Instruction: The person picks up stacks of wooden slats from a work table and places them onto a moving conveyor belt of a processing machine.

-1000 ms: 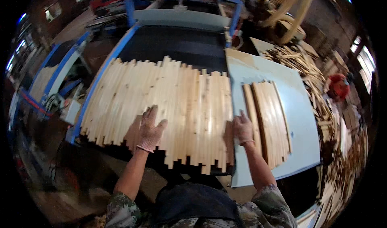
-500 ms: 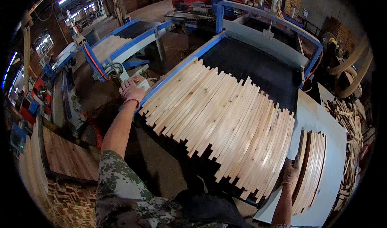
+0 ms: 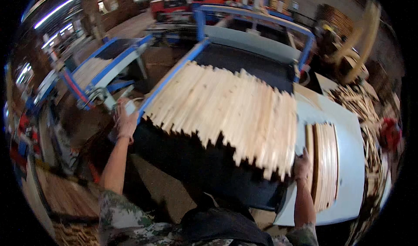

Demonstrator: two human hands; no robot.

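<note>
My left hand (image 3: 125,123), in a pale knit glove, rests at a small light control box (image 3: 129,107) beside the belt's left rail. Its fingers are stretched out, though blurred. A wide layer of pale wooden slats (image 3: 226,109) lies side by side on the black conveyor belt (image 3: 204,176), their near ends ragged. My right hand (image 3: 301,167), also gloved, is at the belt's right edge, against the near side of a stack of slats (image 3: 325,163). One of its digits points up and nothing shows in its grasp; the lower fingers are partly hidden.
The slat stack stands on a pale board (image 3: 350,167) to the right. Beyond it lies a heap of scrap wood (image 3: 355,100). A blue frame (image 3: 257,11) spans the belt's far part. Another blue-railed conveyor (image 3: 106,63) stands at the left, with more wood at lower left.
The slat layer has travelled away from me, baring black belt at the near end. My left hand has slid off the control box's top toward its near side. The whole view has shifted.
</note>
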